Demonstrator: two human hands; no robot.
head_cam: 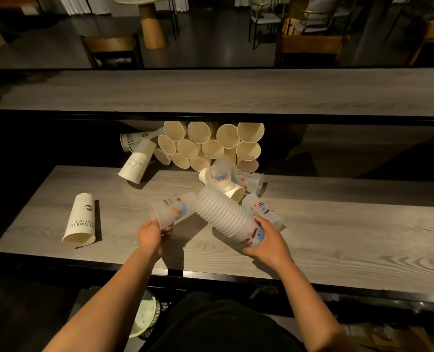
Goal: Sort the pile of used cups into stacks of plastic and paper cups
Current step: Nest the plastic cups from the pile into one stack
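My right hand (pixel 266 243) grips the lower end of a long stack of frosted plastic cups (pixel 223 214) that lies tilted over the wooden counter (pixel 337 240). My left hand (pixel 151 236) holds a single frosted plastic cup (pixel 174 209) with a coloured print by its rim, beside the stack's far end. More plastic cups (pixel 248 179) and one (pixel 264 209) lie just behind the stack. A pile of paper cups (pixel 210 146) lies on its side at the back, mouths facing me. Loose paper cups lie at the left (pixel 80 219) and back left (pixel 137 163).
A raised wooden ledge (pixel 210 92) runs behind the counter, with a dark gap below it. Chairs (pixel 111 50) and a table stand in the room beyond. A pale green item in a dark basket (pixel 147 316) sits on the floor under the counter edge.
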